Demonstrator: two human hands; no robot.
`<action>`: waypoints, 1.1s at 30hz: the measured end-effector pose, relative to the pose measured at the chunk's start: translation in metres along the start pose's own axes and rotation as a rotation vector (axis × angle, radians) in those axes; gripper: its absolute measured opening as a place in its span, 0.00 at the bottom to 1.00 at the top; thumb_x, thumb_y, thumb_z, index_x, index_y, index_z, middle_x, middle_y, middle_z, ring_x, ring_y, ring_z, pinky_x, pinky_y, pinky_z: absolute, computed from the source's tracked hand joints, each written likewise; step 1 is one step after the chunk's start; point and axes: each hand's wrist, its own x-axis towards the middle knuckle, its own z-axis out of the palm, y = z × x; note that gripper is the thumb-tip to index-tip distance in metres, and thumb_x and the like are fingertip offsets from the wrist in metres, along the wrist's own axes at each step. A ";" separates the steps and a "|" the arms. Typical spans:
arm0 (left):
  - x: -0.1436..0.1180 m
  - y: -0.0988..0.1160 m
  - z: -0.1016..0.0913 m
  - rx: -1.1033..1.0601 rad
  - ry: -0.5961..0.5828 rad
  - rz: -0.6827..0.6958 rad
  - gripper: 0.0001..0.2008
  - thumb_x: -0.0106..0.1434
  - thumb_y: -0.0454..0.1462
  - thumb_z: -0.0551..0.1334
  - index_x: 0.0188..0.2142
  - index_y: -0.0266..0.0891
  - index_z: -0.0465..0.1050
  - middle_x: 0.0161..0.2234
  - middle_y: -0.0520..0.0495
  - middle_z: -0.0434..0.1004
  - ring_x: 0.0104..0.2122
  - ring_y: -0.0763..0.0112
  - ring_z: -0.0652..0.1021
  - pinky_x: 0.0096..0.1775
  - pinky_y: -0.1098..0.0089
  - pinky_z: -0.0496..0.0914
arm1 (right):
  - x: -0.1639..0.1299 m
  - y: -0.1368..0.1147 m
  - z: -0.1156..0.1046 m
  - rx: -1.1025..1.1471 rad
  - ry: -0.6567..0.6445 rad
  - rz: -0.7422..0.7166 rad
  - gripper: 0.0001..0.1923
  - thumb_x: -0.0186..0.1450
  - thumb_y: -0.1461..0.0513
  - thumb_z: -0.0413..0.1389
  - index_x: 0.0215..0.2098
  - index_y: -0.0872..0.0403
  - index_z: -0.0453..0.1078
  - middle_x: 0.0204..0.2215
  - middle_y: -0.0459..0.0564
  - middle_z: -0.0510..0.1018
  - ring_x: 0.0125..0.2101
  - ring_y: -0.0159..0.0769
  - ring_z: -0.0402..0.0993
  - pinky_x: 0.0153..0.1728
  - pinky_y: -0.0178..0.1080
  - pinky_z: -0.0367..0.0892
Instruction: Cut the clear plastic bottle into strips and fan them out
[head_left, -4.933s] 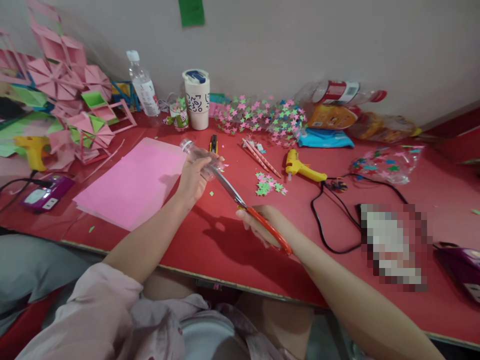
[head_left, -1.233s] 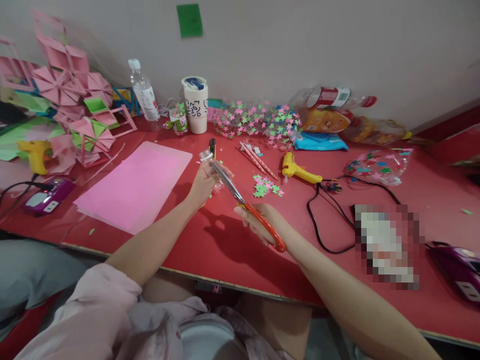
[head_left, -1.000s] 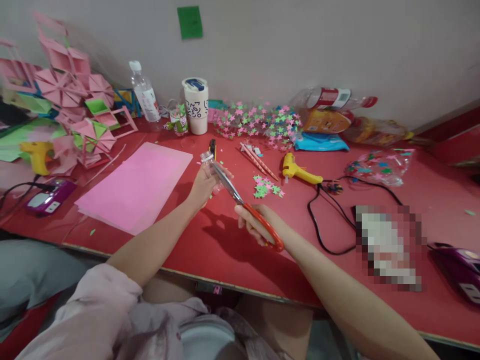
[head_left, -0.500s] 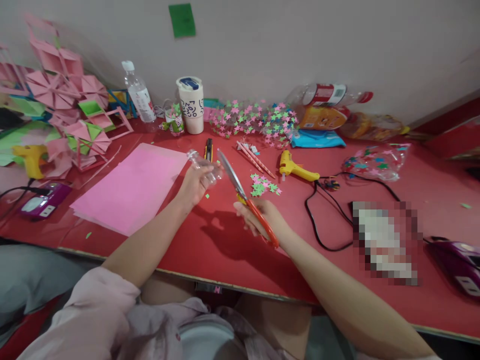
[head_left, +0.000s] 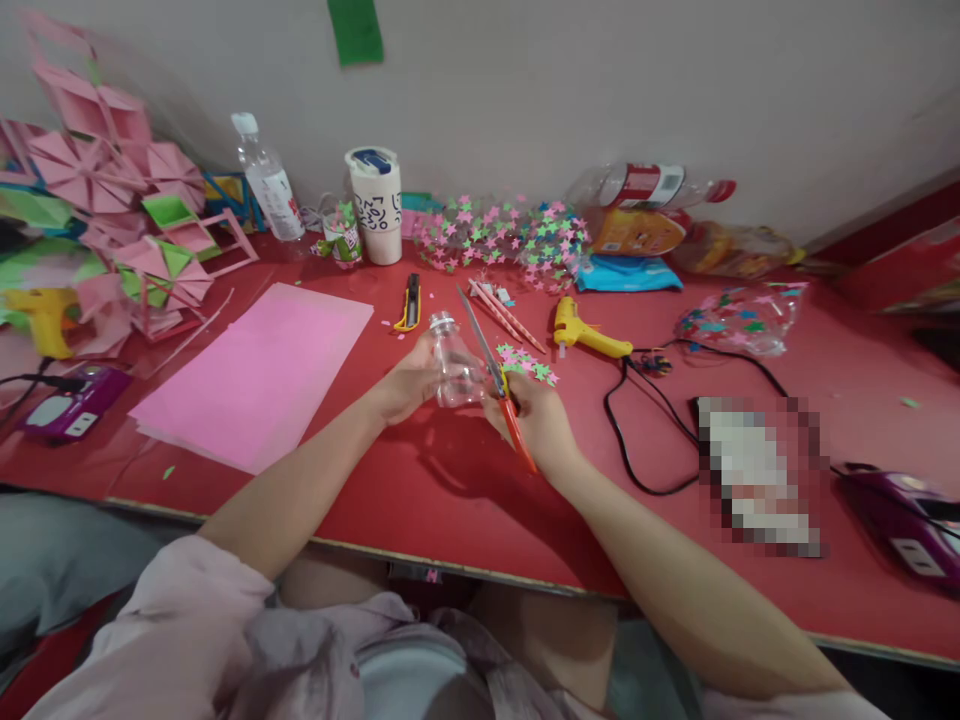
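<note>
Two hands now meet at the bottle top [head_left: 454, 365], a clear piece whose capless neck points to the far side, held just above the near middle of the table [head_left: 420, 510]. Half a second ago it lay tilted in the left hand alone, well to the left of the blades; now it stands more upright, and the right hand [head_left: 536, 425] has come in against or just beside its right edge. The left hand [head_left: 409, 385] has its fingers part-open, curved around the piece's left side. The right hand's fingers are curled about the handles of the scissors [head_left: 499, 378]; whether they also grip the plastic, I cannot tell. The blades look closed and run past the bottle top on its right, towards the far side, so cutting seems paused while the piece is turned or steadied. The stars [head_left: 534, 368] lie just right of the blades; the cutter [head_left: 412, 300], farther left, is no longer covered by the hand.
</note>
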 end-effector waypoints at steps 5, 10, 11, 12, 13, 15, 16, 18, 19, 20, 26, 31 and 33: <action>-0.003 0.003 -0.008 -0.033 -0.194 -0.055 0.33 0.45 0.27 0.67 0.51 0.43 0.65 0.47 0.44 0.78 0.49 0.56 0.78 0.53 0.54 0.68 | 0.000 -0.001 -0.003 -0.062 0.052 -0.037 0.09 0.50 0.61 0.49 0.20 0.50 0.50 0.16 0.38 0.53 0.20 0.26 0.48 0.22 0.33 0.48; -0.006 0.007 -0.012 -0.107 -0.325 -0.086 0.30 0.41 0.28 0.64 0.47 0.42 0.69 0.47 0.45 0.78 0.50 0.53 0.76 0.54 0.53 0.67 | -0.001 -0.005 -0.004 -0.041 0.030 -0.027 0.10 0.51 0.59 0.49 0.20 0.50 0.49 0.16 0.38 0.52 0.21 0.27 0.48 0.22 0.33 0.48; -0.005 0.008 -0.012 -0.124 -0.321 -0.092 0.28 0.42 0.30 0.64 0.46 0.41 0.70 0.46 0.45 0.78 0.50 0.53 0.76 0.54 0.53 0.66 | -0.001 -0.005 -0.004 -0.050 0.024 -0.019 0.10 0.51 0.59 0.49 0.20 0.50 0.49 0.16 0.38 0.53 0.21 0.27 0.48 0.22 0.33 0.48; -0.005 0.008 -0.012 -0.138 -0.300 -0.100 0.25 0.44 0.32 0.65 0.45 0.40 0.70 0.45 0.44 0.79 0.50 0.53 0.76 0.55 0.53 0.66 | -0.001 -0.006 -0.004 -0.063 0.015 -0.007 0.10 0.51 0.60 0.49 0.20 0.50 0.49 0.16 0.38 0.53 0.20 0.27 0.48 0.22 0.33 0.48; -0.004 0.007 -0.011 -0.147 -0.264 -0.111 0.22 0.46 0.34 0.65 0.43 0.40 0.71 0.43 0.44 0.79 0.50 0.54 0.77 0.55 0.53 0.66 | -0.001 -0.006 -0.004 -0.076 0.005 0.006 0.10 0.50 0.60 0.49 0.20 0.50 0.49 0.15 0.38 0.52 0.20 0.27 0.48 0.22 0.33 0.47; -0.002 0.006 -0.010 -0.149 -0.173 -0.130 0.15 0.50 0.36 0.64 0.39 0.39 0.71 0.38 0.44 0.80 0.48 0.55 0.78 0.55 0.54 0.67 | -0.001 -0.007 -0.004 -0.094 -0.012 0.021 0.11 0.50 0.59 0.49 0.20 0.50 0.48 0.15 0.38 0.52 0.20 0.27 0.48 0.22 0.34 0.47; -0.002 0.005 -0.009 -0.141 -0.136 -0.139 0.12 0.51 0.36 0.64 0.38 0.39 0.71 0.36 0.45 0.80 0.47 0.56 0.79 0.54 0.55 0.67 | -0.001 -0.007 -0.004 -0.098 -0.019 0.023 0.11 0.50 0.59 0.49 0.20 0.50 0.48 0.15 0.38 0.52 0.20 0.27 0.48 0.22 0.34 0.47; -0.001 0.004 -0.007 -0.129 -0.098 -0.143 0.11 0.52 0.34 0.64 0.37 0.39 0.71 0.33 0.47 0.79 0.45 0.59 0.79 0.54 0.56 0.68 | -0.001 -0.008 -0.004 -0.095 -0.027 0.025 0.10 0.51 0.59 0.49 0.20 0.50 0.49 0.15 0.39 0.52 0.21 0.27 0.48 0.23 0.34 0.47; -0.001 0.005 -0.007 -0.129 -0.095 -0.143 0.11 0.52 0.32 0.64 0.37 0.39 0.71 0.32 0.47 0.79 0.44 0.59 0.80 0.54 0.56 0.68 | -0.002 -0.008 -0.004 -0.091 -0.031 0.026 0.09 0.51 0.59 0.49 0.20 0.50 0.50 0.16 0.39 0.53 0.21 0.27 0.49 0.23 0.34 0.47; -0.001 0.005 -0.007 -0.130 -0.096 -0.146 0.12 0.51 0.31 0.63 0.37 0.39 0.71 0.32 0.48 0.79 0.43 0.59 0.80 0.54 0.55 0.68 | -0.002 -0.009 -0.004 -0.086 -0.032 0.026 0.09 0.51 0.59 0.49 0.20 0.50 0.50 0.16 0.39 0.53 0.20 0.27 0.49 0.23 0.34 0.48; 0.000 0.003 -0.010 -0.127 -0.114 -0.132 0.10 0.49 0.32 0.61 0.34 0.38 0.71 0.33 0.45 0.79 0.43 0.57 0.80 0.51 0.54 0.70 | -0.002 -0.011 -0.005 -0.097 -0.035 0.037 0.12 0.50 0.58 0.49 0.19 0.50 0.48 0.15 0.38 0.50 0.20 0.27 0.47 0.22 0.34 0.46; -0.001 0.001 -0.004 -0.037 -0.046 -0.112 0.13 0.50 0.32 0.65 0.37 0.38 0.71 0.32 0.47 0.78 0.34 0.65 0.80 0.46 0.58 0.72 | -0.002 -0.013 -0.004 -0.117 -0.063 0.025 0.11 0.51 0.57 0.49 0.20 0.50 0.49 0.16 0.39 0.52 0.20 0.27 0.48 0.23 0.34 0.47; -0.003 0.001 -0.001 0.004 -0.001 -0.099 0.14 0.50 0.32 0.66 0.37 0.38 0.71 0.31 0.49 0.78 0.32 0.67 0.80 0.43 0.60 0.73 | -0.002 -0.013 -0.004 -0.125 -0.068 0.015 0.11 0.52 0.58 0.50 0.20 0.50 0.49 0.16 0.39 0.53 0.20 0.27 0.48 0.23 0.34 0.47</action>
